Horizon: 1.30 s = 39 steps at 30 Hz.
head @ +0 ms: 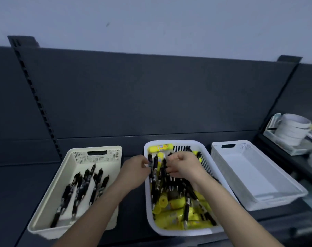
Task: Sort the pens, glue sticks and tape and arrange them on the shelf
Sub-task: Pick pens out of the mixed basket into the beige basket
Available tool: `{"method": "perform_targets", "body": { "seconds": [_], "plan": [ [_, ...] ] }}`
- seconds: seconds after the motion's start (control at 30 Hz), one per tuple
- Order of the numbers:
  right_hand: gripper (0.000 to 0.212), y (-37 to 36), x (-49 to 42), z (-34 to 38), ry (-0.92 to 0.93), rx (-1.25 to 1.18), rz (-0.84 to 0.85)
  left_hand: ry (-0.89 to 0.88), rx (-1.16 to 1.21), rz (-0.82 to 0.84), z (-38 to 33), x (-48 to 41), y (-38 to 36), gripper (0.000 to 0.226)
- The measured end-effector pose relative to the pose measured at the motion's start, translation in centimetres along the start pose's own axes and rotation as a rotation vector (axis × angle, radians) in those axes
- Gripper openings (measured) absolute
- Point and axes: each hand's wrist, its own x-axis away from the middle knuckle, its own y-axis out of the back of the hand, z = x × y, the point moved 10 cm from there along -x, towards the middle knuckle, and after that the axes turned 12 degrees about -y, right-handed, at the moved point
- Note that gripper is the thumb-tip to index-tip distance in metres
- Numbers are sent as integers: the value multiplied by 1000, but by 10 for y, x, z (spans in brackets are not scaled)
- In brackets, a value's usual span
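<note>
Now, in the middle white plastic basket (187,232), right hand (183,166) fingers curl round black pens (164,164); left hand (133,172) curls at its rim, grip unclear.

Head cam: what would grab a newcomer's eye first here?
The white middle basket, a jumble of bright yellow glue sticks and black pens, draws the eye first. Both hands are in it: the right hand grips pens and the left hand is at its left rim. To its left, a cream tray holds only sorted pens.
</note>
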Motion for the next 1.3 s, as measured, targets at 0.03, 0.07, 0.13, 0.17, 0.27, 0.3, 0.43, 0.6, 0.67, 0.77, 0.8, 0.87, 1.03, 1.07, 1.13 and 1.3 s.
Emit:
{"method": "perform_targets", "body": {
  "seconds": [0.03, 0.07, 0.13, 0.17, 0.27, 0.3, 0.43, 0.6, 0.67, 0.77, 0.8, 0.87, 1.03, 1.07, 1.13, 1.3],
  "plan": [
    [15, 12, -3, -3, 7, 25, -16, 3, -19, 13, -7, -2, -7, 24],
    [16, 25, -6, -6, 17, 53, -35, 7, -52, 24, -14, -4, -14, 19],
    [19, 47, -12, -10, 36, 114, -82, 33, -151, 39, -22, -7, -26, 6],
    [20, 56, -14, -13, 46, 142, -103, 50, -193, 37, -25, -9, -31, 8],
    [18, 78, -19, -17, 78, 213, -134, 88, -253, 52, -30, -11, -50, 15],
    [18, 84, -20, -18, 96, 245, -135, 101, -266, 71, -32, -12, -57, 14],
    [21, 101, -23, -22, 139, 296, -100, 220, -272, 93, -34, -8, -72, 38],
    [20, 115, -41, -36, 134, 328, -65, 290, -245, -1, -34, -7, -70, 32],
    [24, 119, -45, -32, 176, 446, -91, 320, -161, -58, -33, -7, -68, 28],
    [23, 111, -52, -32, 188, 650, -62, 337, -90, -117, -34, -6, -66, 24],
    [23, 106, -55, -33, 169, 703, -52, 348, -65, -127, -34, -6, -66, 23],
    [36, 96, -62, -37, 118, 740, -2, 374, -11, -136, -30, -4, -67, 24],
    [29, 78, -71, -40, 18, 798, 25, 435, 94, -104, -19, 0, -68, 25],
    [50, 77, -74, -44, -6, 791, 22, 440, 136, -96, -19, 0, -69, 26],
    [73, 78, -76, -46, -19, 790, 2, 438, 174, -76, -18, -1, -71, 30],
    [40, 75, -80, -51, -125, 753, 81, 365, 126, -1, -19, -9, -76, 39]
  ]
}}
